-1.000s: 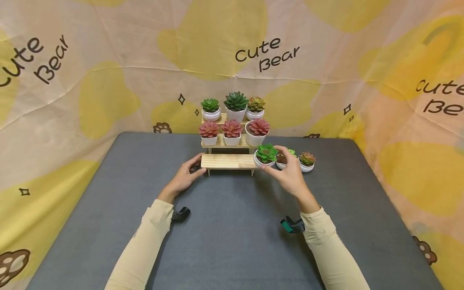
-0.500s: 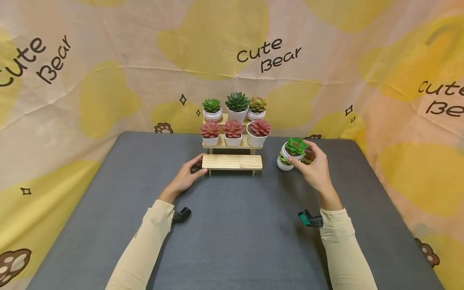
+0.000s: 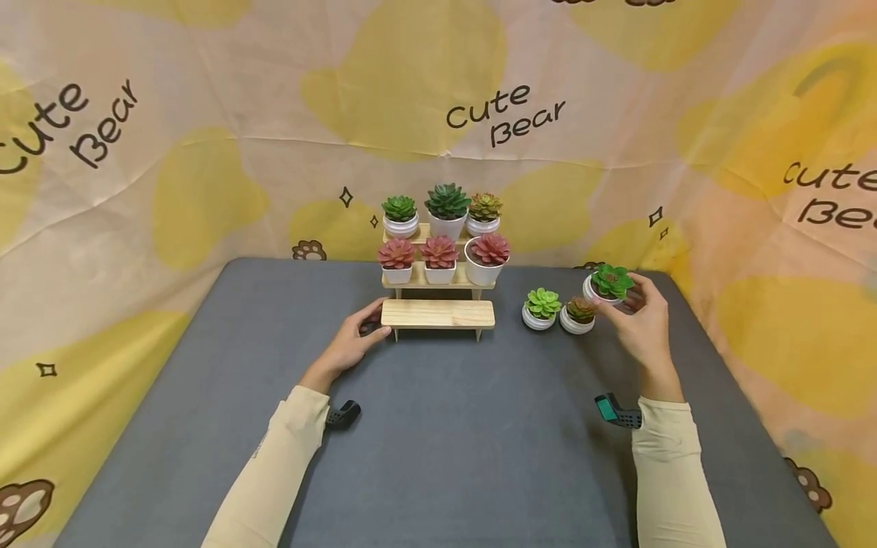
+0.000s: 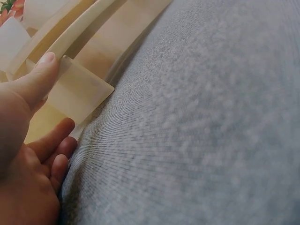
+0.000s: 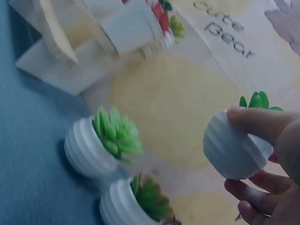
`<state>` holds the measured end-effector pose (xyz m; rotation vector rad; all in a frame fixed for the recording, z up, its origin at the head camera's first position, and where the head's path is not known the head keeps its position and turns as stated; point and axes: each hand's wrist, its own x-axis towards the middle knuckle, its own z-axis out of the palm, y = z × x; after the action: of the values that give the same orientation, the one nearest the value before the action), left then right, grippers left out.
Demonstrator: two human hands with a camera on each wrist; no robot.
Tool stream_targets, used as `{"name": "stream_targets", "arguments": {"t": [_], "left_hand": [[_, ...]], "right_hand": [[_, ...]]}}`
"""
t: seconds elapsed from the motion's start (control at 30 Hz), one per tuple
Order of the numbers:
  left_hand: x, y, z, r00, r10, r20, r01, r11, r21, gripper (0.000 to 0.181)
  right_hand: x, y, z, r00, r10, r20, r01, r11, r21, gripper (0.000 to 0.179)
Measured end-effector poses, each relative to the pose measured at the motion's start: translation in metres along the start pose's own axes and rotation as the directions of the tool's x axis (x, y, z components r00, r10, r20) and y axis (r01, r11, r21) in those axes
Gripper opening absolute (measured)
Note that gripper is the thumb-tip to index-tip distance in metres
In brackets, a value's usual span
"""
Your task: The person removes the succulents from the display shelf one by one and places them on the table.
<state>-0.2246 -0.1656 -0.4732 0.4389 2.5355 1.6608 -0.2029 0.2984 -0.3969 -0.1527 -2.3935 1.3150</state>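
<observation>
Holding a green succulent (image 3: 611,281) in the right hand (image 3: 644,327), gripping a wooden step (image 3: 438,313) with the left hand (image 3: 351,340)

Pinches the succulent's ribbed white pot (image 5: 228,151) between right thumb and fingertips, off the grey counter (image 3: 445,457), at the right of the scene. Just left, on the counter: a potted light-green succulent (image 3: 543,303) and a potted reddish-brown succulent (image 3: 581,309). Grips the left end of the lowest wooden step, left thumb at the front edge, forefinger toward the back, remaining fingers loosely bent beside the support (image 4: 82,93). Behind, on the middle shelf (image 3: 432,286), three pink succulents (image 3: 439,253) in white pots, with the widest at right. On the top shelf (image 3: 422,231), from left to right, a green rosette (image 3: 399,208), a larger dark-green rosette (image 3: 448,201) and a yellowish rosette (image 3: 485,206), all white-potted. Shows cream sleeves (image 3: 274,464), a dark device (image 3: 344,415) at each wrist, and a yellow-blotched backdrop (image 3: 411,76) printed "Cute Bear."
</observation>
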Motion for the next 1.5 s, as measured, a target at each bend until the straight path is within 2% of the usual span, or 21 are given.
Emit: {"name": "stream_targets", "arguments": {"t": [0.13, 0.3, 0.6, 0.77, 1.03, 1.27, 1.5], "left_hand": [[0.005, -0.018, 0.001, 1.000, 0.005, -0.016, -0.004, 1.000, 0.012, 0.062], [0.006, -0.024, -0.002, 1.000, 0.011, -0.020, -0.010, 1.000, 0.014, 0.062], [0.005, -0.024, 0.000, 1.000, 0.002, -0.007, -0.002, 1.000, 0.025, 0.063], [0.006, -0.025, 0.001, 1.000, -0.009, -0.007, 0.009, 1.000, -0.002, 0.064], [0.006, -0.023, 0.000, 1.000, -0.027, -0.002, 0.027, 0.999, 0.026, 0.063], [0.006, -0.021, -0.001, 1.000, -0.007, 0.001, 0.007, 1.000, 0.027, 0.063], [0.007, -0.022, -0.001, 1.000, -0.020, 0.002, 0.020, 1.000, 0.023, 0.064]], "right_hand": [[0.004, 0.011, -0.006, 0.999, 0.047, -0.009, -0.047, 0.999, -0.015, 0.066], [0.006, 0.019, -0.010, 0.992, 0.128, -0.011, -0.129, 0.991, -0.036, 0.068], [0.008, 0.039, -0.011, 0.974, 0.224, -0.014, -0.225, 0.973, -0.050, 0.069], [0.007, 0.051, -0.011, 0.970, 0.244, 0.006, -0.243, 0.969, -0.046, 0.070], [0.009, 0.062, -0.010, 0.962, 0.273, 0.016, -0.272, 0.962, -0.034, 0.069], [0.010, 0.070, -0.009, 0.957, 0.289, 0.036, -0.287, 0.957, -0.046, 0.070], [0.009, 0.074, -0.005, 0.947, 0.319, 0.040, -0.316, 0.946, -0.068, 0.070]]}}
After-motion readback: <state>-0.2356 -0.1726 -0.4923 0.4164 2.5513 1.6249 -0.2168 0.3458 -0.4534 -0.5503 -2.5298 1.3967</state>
